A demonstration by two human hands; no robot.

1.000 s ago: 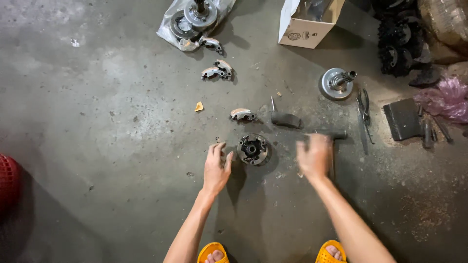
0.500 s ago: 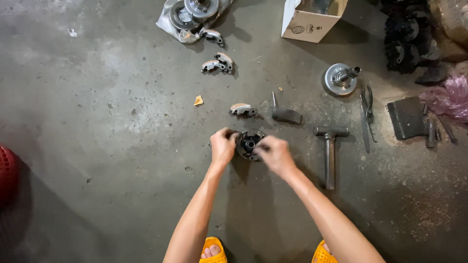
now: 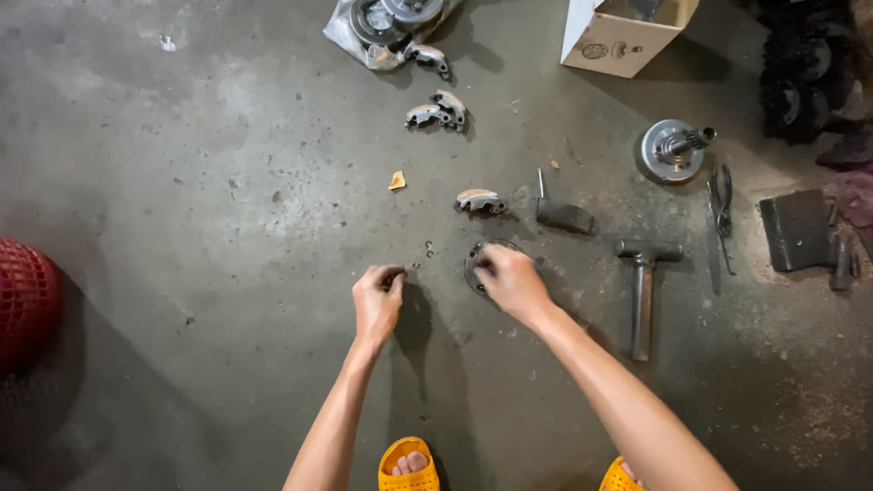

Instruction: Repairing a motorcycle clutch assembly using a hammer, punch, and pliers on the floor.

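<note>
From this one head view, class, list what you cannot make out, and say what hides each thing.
- Round metal part: mostly covered by the right hand.
- Left hand: fingers curled, so whatever it pinches is hidden.
- Cardboard box: cut by the top edge, contents unseen.
- Tiny bits on the floor: too small.

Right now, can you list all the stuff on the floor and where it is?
Round metal part: one, dark, centre, under the right hand.
Curved shoe pieces: three loose, grey; one above centre, two farther up.
Hammer: one, grey, right of centre.
Dark tool: one, above the hammer.
Drum with shaft: one, silver, upper right.
Pliers: one, dark, right.
Cardboard box: one, white, top.
Plastic bag of parts: one, top.
Red basket: one, left edge.
Yellow sandals: two, bottom.
Left hand: closed, on floor.
Right hand: on the round part.
</note>
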